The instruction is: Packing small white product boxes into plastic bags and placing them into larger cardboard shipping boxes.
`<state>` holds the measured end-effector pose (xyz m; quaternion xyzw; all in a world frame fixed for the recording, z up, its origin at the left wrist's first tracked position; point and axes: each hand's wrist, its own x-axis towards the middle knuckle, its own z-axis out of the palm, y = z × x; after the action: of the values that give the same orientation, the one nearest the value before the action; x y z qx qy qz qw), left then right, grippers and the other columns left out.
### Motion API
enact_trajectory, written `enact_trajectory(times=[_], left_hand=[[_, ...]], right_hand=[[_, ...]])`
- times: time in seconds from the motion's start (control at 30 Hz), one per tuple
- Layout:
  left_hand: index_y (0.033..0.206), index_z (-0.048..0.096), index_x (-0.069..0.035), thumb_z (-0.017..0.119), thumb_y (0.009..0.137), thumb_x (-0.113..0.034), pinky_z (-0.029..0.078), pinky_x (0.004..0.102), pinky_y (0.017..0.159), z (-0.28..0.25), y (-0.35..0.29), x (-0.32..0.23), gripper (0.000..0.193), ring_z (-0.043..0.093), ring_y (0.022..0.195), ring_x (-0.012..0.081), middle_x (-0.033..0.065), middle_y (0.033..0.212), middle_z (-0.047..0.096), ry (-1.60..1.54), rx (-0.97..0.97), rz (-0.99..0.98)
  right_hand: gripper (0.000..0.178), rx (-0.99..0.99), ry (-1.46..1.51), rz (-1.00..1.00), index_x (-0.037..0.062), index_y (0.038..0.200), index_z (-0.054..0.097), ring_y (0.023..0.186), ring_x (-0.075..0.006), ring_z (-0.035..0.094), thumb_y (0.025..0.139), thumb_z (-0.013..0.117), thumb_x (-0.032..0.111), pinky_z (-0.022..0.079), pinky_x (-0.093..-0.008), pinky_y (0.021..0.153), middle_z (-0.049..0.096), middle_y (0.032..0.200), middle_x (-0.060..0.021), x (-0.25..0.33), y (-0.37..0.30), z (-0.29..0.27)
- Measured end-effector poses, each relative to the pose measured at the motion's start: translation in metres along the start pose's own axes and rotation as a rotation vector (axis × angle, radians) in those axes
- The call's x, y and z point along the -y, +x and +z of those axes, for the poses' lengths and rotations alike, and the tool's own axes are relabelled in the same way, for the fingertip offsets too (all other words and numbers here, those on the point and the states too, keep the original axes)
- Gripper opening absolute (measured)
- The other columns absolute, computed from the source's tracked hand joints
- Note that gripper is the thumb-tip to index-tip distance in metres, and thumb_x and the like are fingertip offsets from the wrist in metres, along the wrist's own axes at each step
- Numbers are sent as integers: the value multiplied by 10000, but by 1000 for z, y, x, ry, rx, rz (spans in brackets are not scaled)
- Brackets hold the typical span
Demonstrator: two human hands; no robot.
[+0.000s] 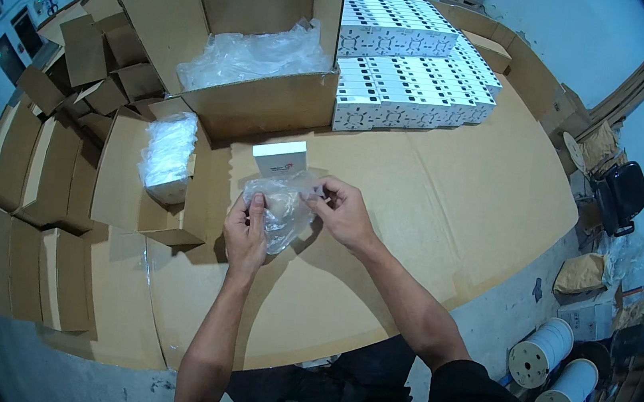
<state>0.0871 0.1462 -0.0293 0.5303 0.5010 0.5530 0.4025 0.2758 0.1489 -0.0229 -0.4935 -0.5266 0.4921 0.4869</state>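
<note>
A clear plastic bag [281,216] is stretched between my two hands above the cardboard-covered table. My left hand [247,228] pinches its left side, thumb on top. With bent fingers my right hand [341,211] grips the bag's upper right edge. Just beyond the bag, a small white box [280,157] stands on the table, its lower part partly covered by the plastic. To the left, an open carton [190,217] holds a row of plastic-wrapped items [168,150].
A large open carton [277,107] of clear bags [264,53] stands at the back. Right of it are stacked white printed boxes [408,91]. Empty cartons [45,167] crowd the left. Cable spools [540,352] and a black chair [620,197] are off the table's right side.
</note>
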Motion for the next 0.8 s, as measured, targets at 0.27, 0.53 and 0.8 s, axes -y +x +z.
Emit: enact_trajectory(times=[0.27, 0.53, 0.8], left_hand=[[995, 664, -23, 620, 1042, -278, 404, 227, 614, 0, -2, -7, 263, 483, 720, 40, -49, 818, 580, -52, 173, 1], [1079, 656, -27, 699, 989, -264, 463, 226, 662, -1, -1, -10, 257, 556, 781, 61, -13, 895, 624, -127, 140, -87], [1180, 534, 14, 646, 886, 54, 576, 269, 659, -8, -4, -17, 317, 644, 758, 118, 91, 1057, 620, -357, 505, -298]], right_hand=[[202, -115, 374, -32, 24, 1033, 683, 753, -37, 544, 1012, 661, 224, 456, -221, 681, 626, 835, 17, 5, 3, -6], [264, -228, 55, -92, 20, 998, 649, 661, -43, 532, 1057, 575, 267, 456, -257, 594, 604, 753, 22, 11, -12, 22], [288, -482, -67, -179, 11, 900, 630, 616, -71, 455, 1057, 565, 244, 404, -298, 555, 513, 638, -18, 7, -4, 10]])
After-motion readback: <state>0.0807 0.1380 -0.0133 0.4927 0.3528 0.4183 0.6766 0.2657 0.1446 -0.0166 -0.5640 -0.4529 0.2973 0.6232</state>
